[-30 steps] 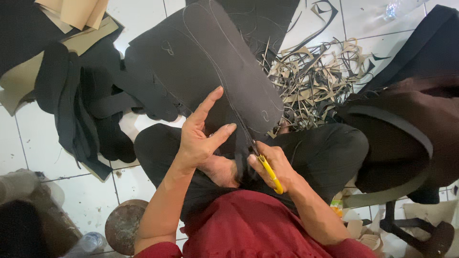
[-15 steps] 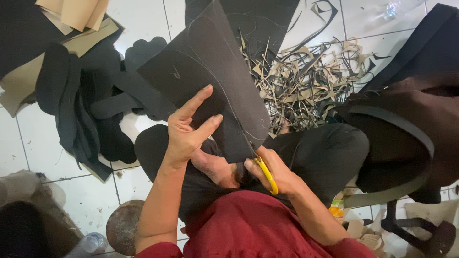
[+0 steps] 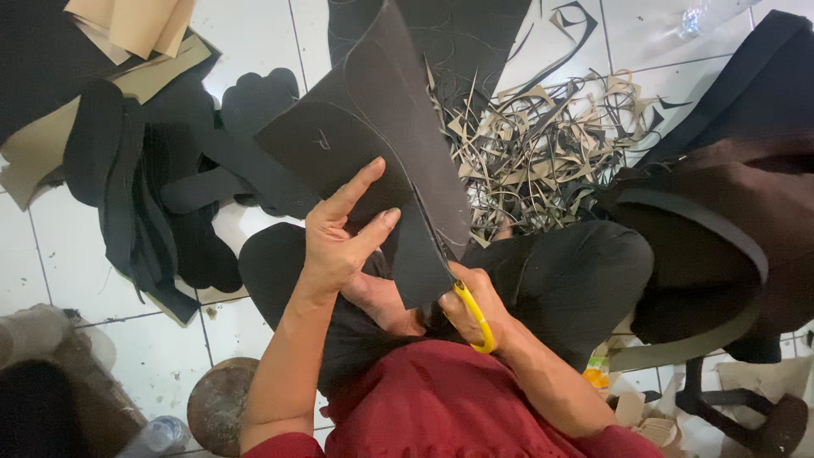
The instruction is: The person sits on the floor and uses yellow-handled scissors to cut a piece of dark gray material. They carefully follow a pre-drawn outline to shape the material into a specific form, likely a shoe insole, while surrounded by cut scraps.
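My left hand (image 3: pixel 339 246) holds up a large dark sheet of stiff material (image 3: pixel 373 136) with faint sole outlines drawn on it, fingers spread against its underside. My right hand (image 3: pixel 471 309) grips yellow-handled scissors (image 3: pixel 475 315), whose blades are hidden in the sheet's lower edge beside a long cut strip (image 3: pixel 420 259). Both hands work over my lap, above black trousers (image 3: pixel 577 280) and a red shirt (image 3: pixel 441 407).
A heap of tan and black offcut strips (image 3: pixel 543 148) lies on the white tiled floor ahead. Cut black sole shapes (image 3: pixel 186 195) pile at the left, with tan sheets (image 3: pixel 136 25) beyond. Dark bags (image 3: pixel 729 195) sit at the right, and a round rusty object (image 3: pixel 216 403) lower left.
The dark sheet has turned and swung up to the right in my left hand, while the scissors have stayed at its lower edge.
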